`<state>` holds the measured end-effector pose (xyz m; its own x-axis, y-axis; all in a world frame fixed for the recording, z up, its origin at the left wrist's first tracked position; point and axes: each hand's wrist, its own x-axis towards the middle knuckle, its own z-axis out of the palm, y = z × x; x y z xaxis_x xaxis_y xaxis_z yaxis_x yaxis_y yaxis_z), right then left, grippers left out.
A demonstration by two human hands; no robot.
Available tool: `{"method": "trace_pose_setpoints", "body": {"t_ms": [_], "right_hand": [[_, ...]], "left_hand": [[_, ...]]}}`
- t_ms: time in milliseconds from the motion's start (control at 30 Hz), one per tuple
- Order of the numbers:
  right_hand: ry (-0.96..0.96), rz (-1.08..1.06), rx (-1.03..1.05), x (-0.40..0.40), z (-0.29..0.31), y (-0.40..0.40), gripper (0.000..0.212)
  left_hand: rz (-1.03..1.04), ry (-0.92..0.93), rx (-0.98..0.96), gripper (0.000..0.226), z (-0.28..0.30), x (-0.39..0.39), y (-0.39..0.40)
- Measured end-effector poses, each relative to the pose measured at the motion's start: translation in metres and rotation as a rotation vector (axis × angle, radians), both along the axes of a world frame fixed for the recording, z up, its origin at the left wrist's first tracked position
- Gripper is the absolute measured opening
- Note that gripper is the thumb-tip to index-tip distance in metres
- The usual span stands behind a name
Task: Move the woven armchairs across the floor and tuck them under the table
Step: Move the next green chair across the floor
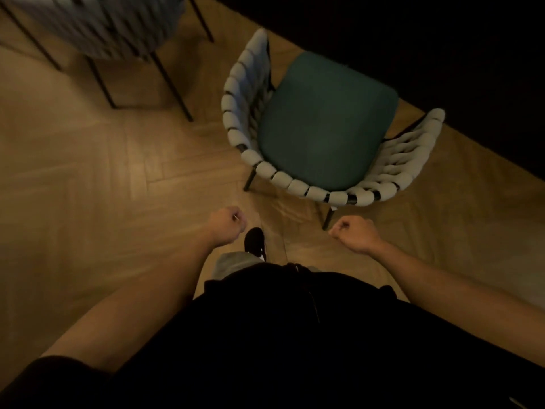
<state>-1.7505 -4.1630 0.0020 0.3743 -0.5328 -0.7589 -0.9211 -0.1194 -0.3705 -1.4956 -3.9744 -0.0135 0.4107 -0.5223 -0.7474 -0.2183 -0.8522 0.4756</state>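
the nearer woven armchair [324, 128] stood on the herringbone wood floor [88, 172] just ahead of the person, its teal seat cushion [327, 122] facing a dark table edge [413, 54] that ran diagonally across the upper right. the front of the seat met that dark edge, and whether it reached under it could not be told. its curved back, wrapped in pale padded straps over a thin black frame, was the part closest to the person. a second woven armchair [112, 28] stood well apart at the upper left, blurred, on slim black legs.

neither hand touched a chair. the left hand [228, 221] was curled into a loose fist with nothing in it, hanging near a black shoe [256, 242]. the right hand [352, 231] was likewise curled and empty, just short of the chair's back rim and one of its rear legs.

the chair looked fairly light: a thin metal frame, webbing and one cushion. the straps were probably soft and would give a little under the fingers, so the firm hold lay on the top rail of the back, one hand either side of the curve, fingers closing through to the frame beneath. the thin legs might catch or scrape on the wood if dragged; lifting the rear slightly while pushing would likely let it travel more smoothly. the armrests seemed the parts most likely to meet the table edge, so the push needed to be square and slow.
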Motion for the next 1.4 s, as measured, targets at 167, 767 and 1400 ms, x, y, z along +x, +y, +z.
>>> {"method": "trace_pose_setpoints", "body": {"t_ms": [167, 767, 1400], "right_hand": [[-0.020, -0.156, -0.015, 0.028, 0.006, -0.024, 0.009], [0.190, 0.377, -0.109, 0.026, -0.026, -0.092, 0.058], [0.348, 0.727, -0.057, 0.060, -0.047, -0.113, 0.052]], "left_hand": [[-0.205, -0.045, -0.055, 0.019, 0.006, 0.057, -0.062], [-1.330, -0.599, 0.256, 0.069, -0.010, 0.115, -0.185], [-1.664, -0.521, 0.348, 0.065, -0.045, 0.141, -0.223]]}}
